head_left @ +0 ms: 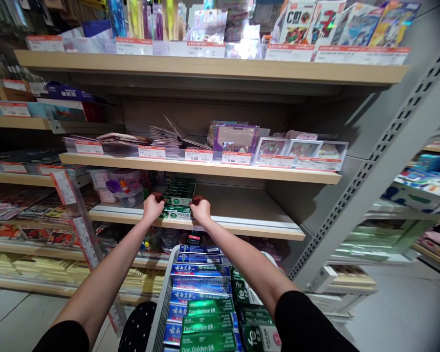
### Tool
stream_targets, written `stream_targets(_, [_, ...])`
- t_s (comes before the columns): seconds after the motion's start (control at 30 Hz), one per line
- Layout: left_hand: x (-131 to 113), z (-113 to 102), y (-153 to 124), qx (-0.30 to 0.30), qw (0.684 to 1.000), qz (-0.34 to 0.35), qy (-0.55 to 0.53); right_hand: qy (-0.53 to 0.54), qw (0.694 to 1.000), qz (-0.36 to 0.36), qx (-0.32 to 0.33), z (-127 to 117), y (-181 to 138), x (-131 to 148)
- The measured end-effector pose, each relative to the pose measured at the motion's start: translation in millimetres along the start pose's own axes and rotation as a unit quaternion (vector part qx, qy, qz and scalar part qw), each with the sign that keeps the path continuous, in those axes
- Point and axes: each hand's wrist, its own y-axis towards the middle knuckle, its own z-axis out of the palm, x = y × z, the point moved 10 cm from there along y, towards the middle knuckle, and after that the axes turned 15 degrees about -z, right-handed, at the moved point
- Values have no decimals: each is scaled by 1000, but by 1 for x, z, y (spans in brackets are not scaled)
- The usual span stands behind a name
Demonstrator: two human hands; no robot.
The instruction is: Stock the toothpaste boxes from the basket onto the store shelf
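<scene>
Both my arms reach forward to a store shelf. My left hand and my right hand are closed on the two ends of a green toothpaste box, held on top of a stack of the same green boxes on that shelf. Below my arms a white cart bin holds rows of blue toothpaste boxes and green Doc Golden boxes.
Clear plastic tubs stand left of the stack. The shelf above carries card packs and price tags. A top shelf holds toy packages. A grey slotted upright rises at right. More shelving runs along the left aisle.
</scene>
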Motion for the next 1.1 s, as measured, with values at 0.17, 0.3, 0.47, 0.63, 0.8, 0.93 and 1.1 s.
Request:
stream_targets(0.17, [-2,2,0,7,1000,-5,-2,-1,1000,-4,-8,0,1,-2])
stream_targets(0.3, [-1,3,-1,11,1000,0,-1,10,1000,1,-15,-1,0,-4])
stream_targets(0.47, [0,-9,-11,-12,999,11,-39,35,999,11,-23,-14,-8,-1])
stream_targets(0.63, [-10,-37,-56,-41,986,106,-122,165,986,-18,-16,-40,-40,10])
stream_targets(0.8, [-10,-42,-138,22,978,170,-115,199,976,-51,76,-71,-107,26])
stream_targets(0.93, [7,-20,-210,144,967,200,-65,115,969,-85,202,-89,-166,36])
stream_targets(1.1, [33,5,-274,280,939,198,-13,23,931,-106,349,-107,-220,43])
